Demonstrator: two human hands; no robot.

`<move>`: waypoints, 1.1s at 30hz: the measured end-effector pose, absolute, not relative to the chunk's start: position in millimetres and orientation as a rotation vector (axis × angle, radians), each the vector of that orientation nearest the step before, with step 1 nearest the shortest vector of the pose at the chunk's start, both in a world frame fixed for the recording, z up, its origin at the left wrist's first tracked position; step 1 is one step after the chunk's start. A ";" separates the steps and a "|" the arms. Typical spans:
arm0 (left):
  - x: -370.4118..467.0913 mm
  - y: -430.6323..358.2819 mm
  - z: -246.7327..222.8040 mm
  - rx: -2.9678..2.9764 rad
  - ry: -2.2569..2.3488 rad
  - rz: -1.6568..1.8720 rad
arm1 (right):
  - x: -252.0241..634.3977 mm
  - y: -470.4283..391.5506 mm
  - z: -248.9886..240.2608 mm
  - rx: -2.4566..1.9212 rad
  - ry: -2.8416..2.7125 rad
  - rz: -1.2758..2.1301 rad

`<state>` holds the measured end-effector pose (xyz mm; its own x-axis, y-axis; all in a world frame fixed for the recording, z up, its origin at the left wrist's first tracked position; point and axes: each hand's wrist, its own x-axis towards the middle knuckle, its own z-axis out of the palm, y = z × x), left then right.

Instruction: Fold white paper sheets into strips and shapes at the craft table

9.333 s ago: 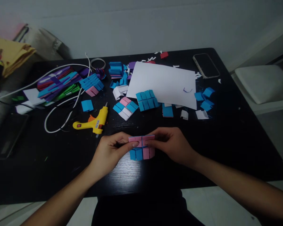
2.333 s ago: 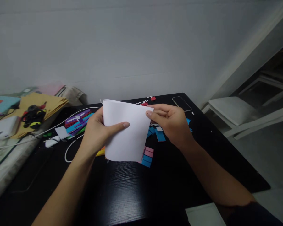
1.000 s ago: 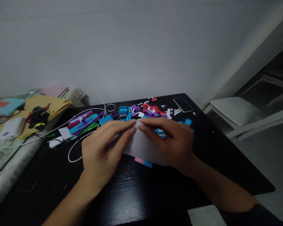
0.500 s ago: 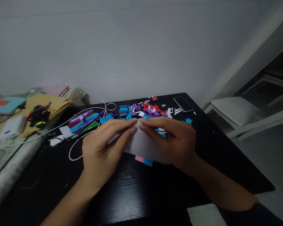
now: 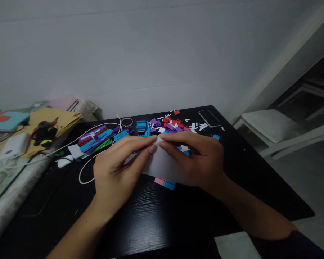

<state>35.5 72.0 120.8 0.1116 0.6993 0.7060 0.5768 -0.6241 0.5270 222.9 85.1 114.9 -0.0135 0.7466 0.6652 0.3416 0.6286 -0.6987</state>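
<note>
A white sheet of paper [image 5: 164, 167] hangs between both hands over the black table. My left hand [image 5: 118, 169] pinches its upper edge between thumb and fingers. Close beside it, my right hand [image 5: 197, 154] pinches the same edge, the fingertips of both hands nearly meeting. A pink piece [image 5: 159, 181] and a blue piece [image 5: 170, 185] show below the sheet. Behind the hands lie red pieces [image 5: 176, 124], purple pieces and white scraps [image 5: 193, 127]. Part of what lies under the paper is hidden.
Coloured strips [image 5: 97, 139], a white cable [image 5: 83, 183] and a roll of tape [image 5: 127, 122] are at the left. A phone [image 5: 210, 118] lies at the back right corner of the table [image 5: 151, 223]. Yellow envelopes [image 5: 64, 120] and a white box [image 5: 14, 146] are far left.
Both hands keep their pinch on the sheet and have hardly moved. The fingertips of my right hand have shifted very slightly to the left.
</note>
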 end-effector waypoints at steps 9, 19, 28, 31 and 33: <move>36.9 72.5 120.0 2.332 1.180 1.494 | 224.1 88.2 118.3 -0.895 -1.521 0.739; 21.4 79.2 123.9 2.138 1.344 1.197 | 230.7 98.9 120.9 -0.935 -1.459 0.702; 6.2 104.0 130.0 1.709 1.333 1.207 | 244.2 119.0 121.0 -0.994 -1.185 0.815; 13.1 110.4 122.2 1.514 1.283 1.375 | 244.2 124.0 115.6 -0.981 -1.127 0.804; 16.9 112.1 119.0 1.459 1.279 1.444 | 244.1 126.1 113.2 -0.982 -1.115 0.791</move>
